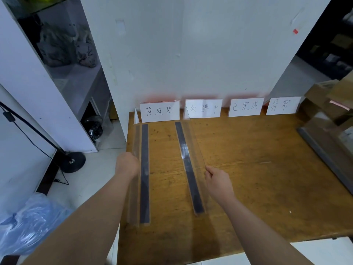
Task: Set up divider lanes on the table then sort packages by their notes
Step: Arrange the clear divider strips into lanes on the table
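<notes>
Right grip [217, 180] pinches second divider [188, 165] wall, on surface [248, 169] toward 10 o'clock. Left grip [127, 165] curled at left divider [144, 169], 9 o'clock edge; we cannot tell hold. Risk: our nudge tips it off.

Soft, even indoor light falls bright on the white wall [191, 44] and warm on the wooden worktop [257, 169]; shadows are faint. A pale glare streaks the clear centre divider [186, 150]; the left divider [144, 178] reads as haze. Wide-lens bending bows the edges, and the dark right-hand shelves [332, 46] lose detail.
</notes>
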Available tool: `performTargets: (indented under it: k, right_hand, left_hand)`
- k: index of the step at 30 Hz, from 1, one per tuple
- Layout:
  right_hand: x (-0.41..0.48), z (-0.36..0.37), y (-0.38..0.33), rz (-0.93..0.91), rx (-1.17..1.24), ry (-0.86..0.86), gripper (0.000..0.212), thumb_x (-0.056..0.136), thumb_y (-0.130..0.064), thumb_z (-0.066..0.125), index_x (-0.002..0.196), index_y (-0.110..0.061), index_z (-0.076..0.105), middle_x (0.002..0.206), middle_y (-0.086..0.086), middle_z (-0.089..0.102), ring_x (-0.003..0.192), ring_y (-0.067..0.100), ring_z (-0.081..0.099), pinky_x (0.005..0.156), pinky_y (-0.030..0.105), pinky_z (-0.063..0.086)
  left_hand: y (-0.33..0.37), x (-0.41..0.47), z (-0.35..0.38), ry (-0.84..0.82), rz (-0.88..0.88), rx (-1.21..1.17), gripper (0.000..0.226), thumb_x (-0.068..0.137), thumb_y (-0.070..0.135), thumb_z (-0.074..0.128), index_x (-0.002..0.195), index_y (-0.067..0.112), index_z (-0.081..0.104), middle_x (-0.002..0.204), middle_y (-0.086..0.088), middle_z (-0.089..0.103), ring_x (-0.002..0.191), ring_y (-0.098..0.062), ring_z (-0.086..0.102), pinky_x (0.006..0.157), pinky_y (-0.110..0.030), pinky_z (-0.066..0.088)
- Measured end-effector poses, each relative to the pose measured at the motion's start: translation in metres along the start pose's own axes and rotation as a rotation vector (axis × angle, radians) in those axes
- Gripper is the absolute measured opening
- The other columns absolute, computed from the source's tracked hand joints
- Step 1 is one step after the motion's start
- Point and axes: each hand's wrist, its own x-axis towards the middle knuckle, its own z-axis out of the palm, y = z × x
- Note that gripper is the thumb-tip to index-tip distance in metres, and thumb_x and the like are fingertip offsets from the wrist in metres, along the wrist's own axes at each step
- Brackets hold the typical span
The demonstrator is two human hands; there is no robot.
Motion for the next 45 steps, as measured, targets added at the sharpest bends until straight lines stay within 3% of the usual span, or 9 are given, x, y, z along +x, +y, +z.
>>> performTargets:
  k: [4,12,17,20,24,30,36,41,45]
  right_hand:
    - [0.002,0.000,-0.002,0.017,-0.011,-0.003,0.027,0.100,-0.016,0.042,0.111,-0.011,0.067,0.087,-0.002,0.067,0.074,0.014,0.064,0.067,0.031,0.057]
    - [0.004,-0.001,-0.006,0.023,-0.048,-0.020,0.028,0.099,-0.016,0.042,0.108,-0.015,0.068,0.083,-0.002,0.068,0.070,0.014,0.063,0.065,0.034,0.058]
    - [0.005,-0.003,-0.007,0.019,-0.063,-0.017,0.027,0.099,-0.013,0.042,0.105,-0.009,0.068,0.086,0.000,0.065,0.077,0.016,0.062,0.072,0.034,0.056]
    - [0.005,-0.002,-0.006,0.012,-0.071,-0.009,0.029,0.100,-0.015,0.040,0.108,-0.009,0.067,0.090,0.003,0.068,0.080,0.018,0.063,0.074,0.037,0.057]
    - [0.006,-0.002,-0.004,0.005,-0.087,-0.001,0.028,0.100,-0.014,0.041,0.108,-0.009,0.067,0.091,0.004,0.069,0.080,0.019,0.063,0.074,0.037,0.057]
    - [0.006,-0.002,-0.004,0.015,-0.099,0.011,0.027,0.100,-0.015,0.042,0.109,-0.009,0.067,0.094,0.006,0.070,0.080,0.019,0.064,0.074,0.037,0.057]
    - [0.005,-0.003,-0.004,0.015,-0.087,0.008,0.026,0.099,-0.015,0.042,0.103,-0.010,0.068,0.085,0.002,0.068,0.074,0.016,0.063,0.067,0.033,0.056]
    - [0.004,-0.002,-0.005,0.000,-0.084,0.012,0.027,0.100,-0.014,0.042,0.105,-0.010,0.067,0.086,0.003,0.069,0.074,0.016,0.063,0.068,0.034,0.057]
    - [0.001,-0.005,-0.006,-0.016,-0.085,0.005,0.028,0.100,-0.014,0.041,0.111,-0.010,0.067,0.093,0.003,0.069,0.078,0.016,0.063,0.070,0.031,0.055]
  left_hand:
    - [-0.007,-0.005,0.000,-0.001,0.032,0.015,0.033,0.103,0.017,0.038,0.085,-0.002,0.058,0.090,-0.017,0.060,0.085,-0.029,0.058,0.069,-0.033,0.040]
    - [-0.020,-0.035,-0.003,-0.001,0.107,-0.026,0.022,0.103,0.017,0.041,0.099,0.011,0.062,0.092,-0.009,0.056,0.090,-0.025,0.058,0.075,-0.029,0.038]
    - [-0.021,-0.047,-0.006,0.040,0.099,-0.091,0.033,0.103,0.018,0.042,0.121,0.001,0.063,0.119,-0.016,0.065,0.087,-0.014,0.047,0.077,-0.026,0.035]
    - [-0.021,-0.046,-0.005,0.044,0.089,-0.108,0.033,0.103,0.018,0.042,0.121,0.001,0.064,0.113,-0.016,0.065,0.087,-0.014,0.046,0.076,-0.027,0.035]
    - [-0.022,-0.044,-0.002,0.057,0.079,-0.087,0.033,0.103,0.017,0.042,0.117,-0.002,0.065,0.084,-0.002,0.055,0.085,-0.017,0.046,0.074,-0.027,0.034]
    - [-0.022,-0.036,0.000,0.038,0.052,-0.094,0.033,0.103,0.019,0.042,0.120,0.001,0.065,0.110,-0.016,0.066,0.095,-0.027,0.058,0.075,-0.028,0.038]
    - [-0.019,-0.034,0.001,0.037,0.043,-0.103,0.034,0.103,0.021,0.042,0.123,0.003,0.064,0.106,-0.012,0.066,0.084,-0.019,0.051,0.073,-0.028,0.039]
    - [-0.019,-0.034,0.000,0.021,0.054,-0.107,0.037,0.103,0.024,0.042,0.130,0.006,0.060,0.124,-0.012,0.065,0.108,-0.028,0.060,0.083,-0.030,0.043]
    - [-0.018,-0.035,-0.002,0.020,0.057,-0.085,0.035,0.103,0.025,0.043,0.122,0.004,0.064,0.111,-0.013,0.067,0.090,-0.023,0.059,0.076,-0.029,0.042]
